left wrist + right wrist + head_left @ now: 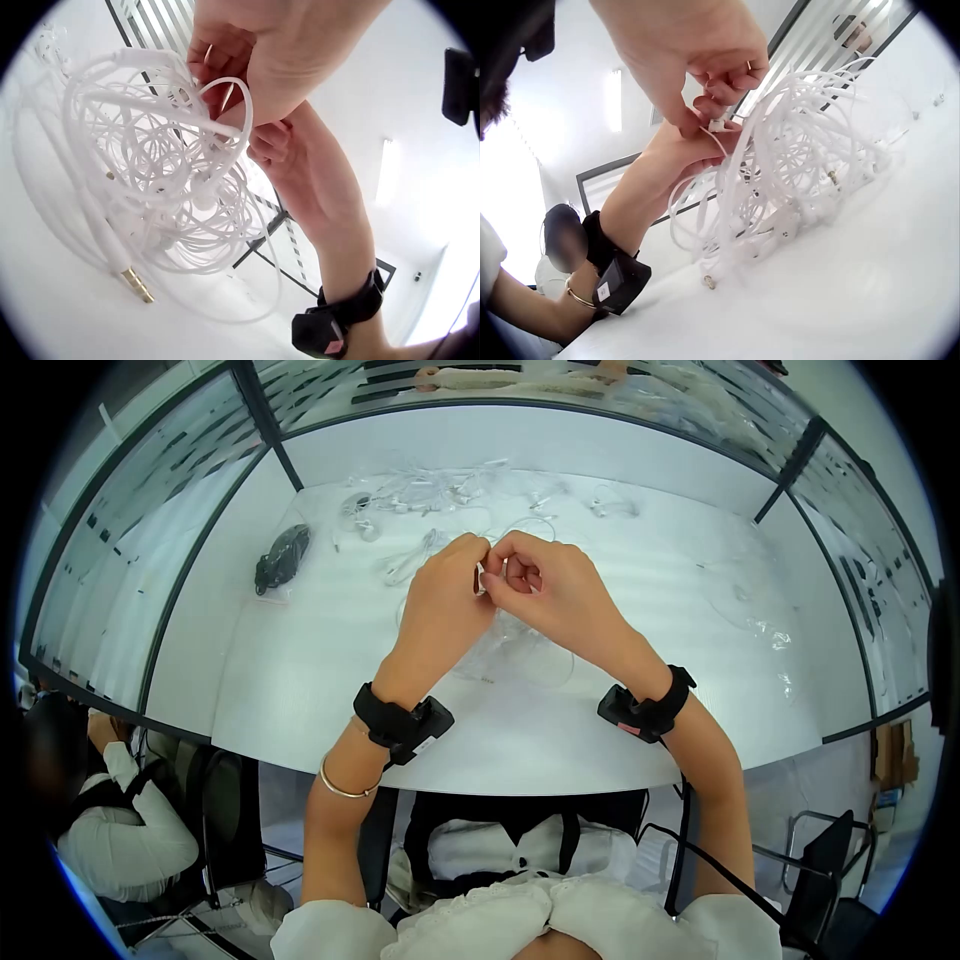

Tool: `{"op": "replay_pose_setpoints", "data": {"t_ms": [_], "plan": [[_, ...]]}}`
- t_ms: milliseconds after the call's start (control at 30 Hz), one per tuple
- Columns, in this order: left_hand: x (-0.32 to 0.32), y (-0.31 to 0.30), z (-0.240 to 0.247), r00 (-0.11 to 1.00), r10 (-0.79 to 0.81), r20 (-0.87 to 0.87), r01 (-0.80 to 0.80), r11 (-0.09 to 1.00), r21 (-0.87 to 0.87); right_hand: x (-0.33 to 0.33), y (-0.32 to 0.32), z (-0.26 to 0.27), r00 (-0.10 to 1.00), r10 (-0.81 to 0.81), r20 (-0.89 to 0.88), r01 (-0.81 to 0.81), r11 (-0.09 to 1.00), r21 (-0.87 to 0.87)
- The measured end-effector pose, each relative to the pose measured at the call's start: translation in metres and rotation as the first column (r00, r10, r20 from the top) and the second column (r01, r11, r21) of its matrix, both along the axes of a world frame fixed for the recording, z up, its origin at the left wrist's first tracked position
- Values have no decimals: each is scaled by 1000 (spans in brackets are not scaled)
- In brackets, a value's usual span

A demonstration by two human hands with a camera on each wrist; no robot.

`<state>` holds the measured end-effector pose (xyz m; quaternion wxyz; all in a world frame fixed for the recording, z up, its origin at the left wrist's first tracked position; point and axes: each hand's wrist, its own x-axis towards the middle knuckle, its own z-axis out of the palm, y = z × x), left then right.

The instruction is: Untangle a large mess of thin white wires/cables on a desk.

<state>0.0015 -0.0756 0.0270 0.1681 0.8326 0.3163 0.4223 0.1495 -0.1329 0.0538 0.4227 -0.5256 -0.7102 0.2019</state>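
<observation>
Both hands meet above the middle of the white table [300, 690]. My left hand [447, 600] and my right hand [545, 588] pinch parts of a tangled bundle of white earphone cables [157, 180] that hangs below them. In the right wrist view the bundle [795, 172] reaches down to the table, and my right hand's fingertips [716, 97] pinch a small white piece of cable. A gold audio plug [137, 285] dangles at the bundle's lower edge. In the head view the hands hide most of the bundle.
More loose white earphones [430, 495] lie scattered at the table's far side. A black item in a clear bag [282, 558] sits far left. Clear plastic bags [755, 610] lie on the right. Glass partitions [150, 510] ring the table. Another person [110, 820] sits at lower left.
</observation>
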Motion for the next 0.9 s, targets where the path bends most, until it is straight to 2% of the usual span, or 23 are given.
{"op": "replay_pose_setpoints", "data": {"t_ms": [133, 233, 333, 433, 467, 567, 667, 767, 900], "plan": [[-1, -1, 5, 998, -48, 37, 51, 996, -74, 10, 8, -4, 998, 13, 61, -26, 973, 230], [-2, -5, 12, 992, -110, 66, 119, 979, -165, 13, 5, -2, 995, 86, -54, -76, 982, 173], [-3, -4, 6, 975, -178, 136, 207, 949, -238, 19, 2, -7, 995, 95, -29, -88, 977, 193], [-6, 6, -1, 916, -317, 247, 390, 846, -363, 20, -6, -5, 994, 77, -82, -67, 990, 123], [-8, 6, -1, 919, -298, 258, 389, 794, -467, 23, -6, -5, 994, 73, -85, -65, 994, 92], [-5, 4, 0, 882, -278, 379, 449, 736, -506, 35, 3, -10, 984, 73, -164, -56, 993, 107], [-6, 3, 2, 943, -230, 241, 317, 845, -430, 48, 6, -1, 971, 65, -230, -54, 997, 52], [-2, 0, -5, 967, -151, 205, 198, 951, -236, 50, 9, 8, 959, 70, -276, -51, 996, 74], [-4, 3, -5, 979, -164, 124, 187, 963, -197, 41, 5, 10, 944, 99, -314, -79, 994, 73]]}}
